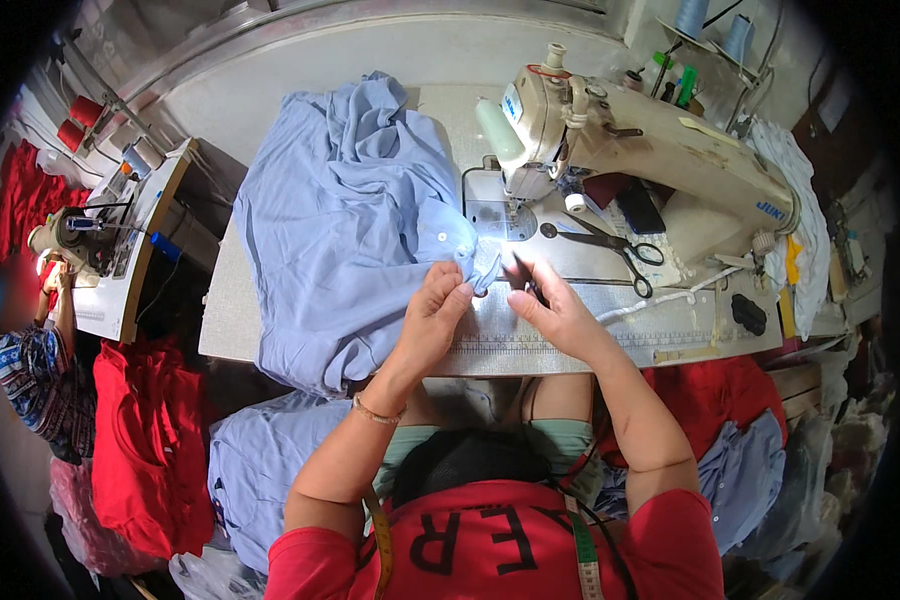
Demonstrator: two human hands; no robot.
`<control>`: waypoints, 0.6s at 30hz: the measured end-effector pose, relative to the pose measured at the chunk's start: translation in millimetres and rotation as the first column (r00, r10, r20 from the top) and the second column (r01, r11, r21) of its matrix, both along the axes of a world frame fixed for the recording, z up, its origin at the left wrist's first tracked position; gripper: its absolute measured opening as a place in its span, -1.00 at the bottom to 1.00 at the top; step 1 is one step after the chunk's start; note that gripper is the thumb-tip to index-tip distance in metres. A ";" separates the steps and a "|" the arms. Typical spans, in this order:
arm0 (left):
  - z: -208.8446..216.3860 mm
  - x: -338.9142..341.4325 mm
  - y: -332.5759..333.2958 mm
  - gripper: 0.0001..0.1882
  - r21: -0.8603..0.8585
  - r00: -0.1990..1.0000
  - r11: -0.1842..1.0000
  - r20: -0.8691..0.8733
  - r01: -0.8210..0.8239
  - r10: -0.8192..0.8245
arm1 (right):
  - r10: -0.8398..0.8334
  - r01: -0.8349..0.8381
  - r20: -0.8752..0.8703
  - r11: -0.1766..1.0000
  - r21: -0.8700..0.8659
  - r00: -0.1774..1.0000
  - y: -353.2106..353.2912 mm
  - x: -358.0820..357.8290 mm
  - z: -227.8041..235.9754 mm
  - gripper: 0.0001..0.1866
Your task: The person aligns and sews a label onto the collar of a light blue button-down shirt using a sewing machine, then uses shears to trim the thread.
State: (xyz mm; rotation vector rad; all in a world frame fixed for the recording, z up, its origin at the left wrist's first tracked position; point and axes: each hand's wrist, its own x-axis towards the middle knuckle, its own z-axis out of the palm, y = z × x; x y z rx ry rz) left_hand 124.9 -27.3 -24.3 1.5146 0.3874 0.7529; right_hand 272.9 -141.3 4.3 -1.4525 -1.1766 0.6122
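Note:
A light blue buttoned shirt (pixel 340 200) lies rumpled over the left part of the sewing table. My left hand (pixel 437 310) is closed, pinching a gathered edge of it near a white button. Just to the right, my right hand (pixel 550 308) closes round a small black pointed tool (pixel 522 272), which looks like thread snips and is partly hidden by the fingers. The tool's tip is close to the pinched cloth. Behind both hands is the needle area of a cream sewing machine (pixel 660 140).
Black scissors (pixel 610 243) lie right of the needle plate. A dark phone-like object (pixel 638 208) rests under the machine arm. A ruler strip (pixel 590 343) runs along the table's front. Red garments (pixel 150 450) hang at left, where another person (pixel 40 350) sits at a second machine.

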 end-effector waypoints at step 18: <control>-4.3 1.7 3.2 -0.84 0.088 1.000 0.996 0.001 -0.005 0.005 | -0.060 0.182 0.663 0.976 -0.116 0.746 -8.8 -20.6 22.6 -0.73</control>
